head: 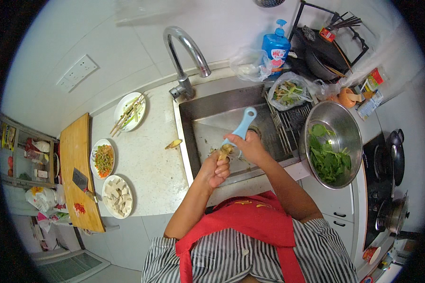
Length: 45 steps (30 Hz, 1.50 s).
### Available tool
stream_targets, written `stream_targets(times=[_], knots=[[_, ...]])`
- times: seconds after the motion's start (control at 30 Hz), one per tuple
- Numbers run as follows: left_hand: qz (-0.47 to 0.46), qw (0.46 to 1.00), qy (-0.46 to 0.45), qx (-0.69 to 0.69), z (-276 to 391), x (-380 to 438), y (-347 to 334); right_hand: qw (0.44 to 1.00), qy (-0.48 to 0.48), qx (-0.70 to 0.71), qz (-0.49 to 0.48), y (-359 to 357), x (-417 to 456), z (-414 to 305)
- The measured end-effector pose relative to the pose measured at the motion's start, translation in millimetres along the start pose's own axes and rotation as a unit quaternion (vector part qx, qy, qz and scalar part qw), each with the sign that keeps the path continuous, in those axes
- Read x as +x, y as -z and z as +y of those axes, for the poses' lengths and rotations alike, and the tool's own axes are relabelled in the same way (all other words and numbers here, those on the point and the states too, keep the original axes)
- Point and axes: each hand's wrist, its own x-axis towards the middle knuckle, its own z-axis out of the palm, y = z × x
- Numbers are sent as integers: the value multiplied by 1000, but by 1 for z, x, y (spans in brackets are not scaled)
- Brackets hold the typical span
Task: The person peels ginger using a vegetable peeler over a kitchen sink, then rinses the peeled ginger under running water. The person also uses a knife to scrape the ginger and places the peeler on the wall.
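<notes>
Over the sink (pixel 216 123), my left hand (pixel 216 170) grips a knobbly piece of ginger root (pixel 226 150). My right hand (pixel 249 148) holds a peeler with a light blue handle (pixel 245 122), its head against the ginger. Fingers hide most of the peeler's head. Small dark scraps lie on the sink floor below. Another piece of ginger (pixel 173 144) rests on the counter by the sink's left rim. The chrome faucet (pixel 184 60) arches over the back left corner of the sink.
Left of the sink are plates of scallions (pixel 132 109), peas with diced carrot (pixel 103 159) and tofu cubes (pixel 117 196). A cleaver (pixel 80 179) lies on the wooden cutting board (pixel 74 141). On the right stand a steel bowl of leafy greens (pixel 327 155), a bag of scraps (pixel 288 91) and a soap bottle (pixel 276 46).
</notes>
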Motion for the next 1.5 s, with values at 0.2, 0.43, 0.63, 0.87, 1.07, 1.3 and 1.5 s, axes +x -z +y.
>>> stream_targets(times=[0.2,0.43,0.63,0.87,1.07,1.3,1.5], knots=[[-85,988,66,-114,-1,1,8,994,-47,94,-25,10,0,-10],[-97,979,118,-133,-2,6,10,997,-12,-8,-76,12,3,5],[-98,986,112,-74,-11,8,14,981,-80,170,-45,17,7,13],[-84,993,21,78,-10,8,15,936,-165,311,23,9,6,16],[-53,916,-145,371,-17,11,17,986,-116,117,23,15,12,25],[72,927,-219,297,-14,24,28,994,-41,36,96,19,16,2],[99,895,-315,299,-4,31,15,994,-78,-31,76,28,19,23]])
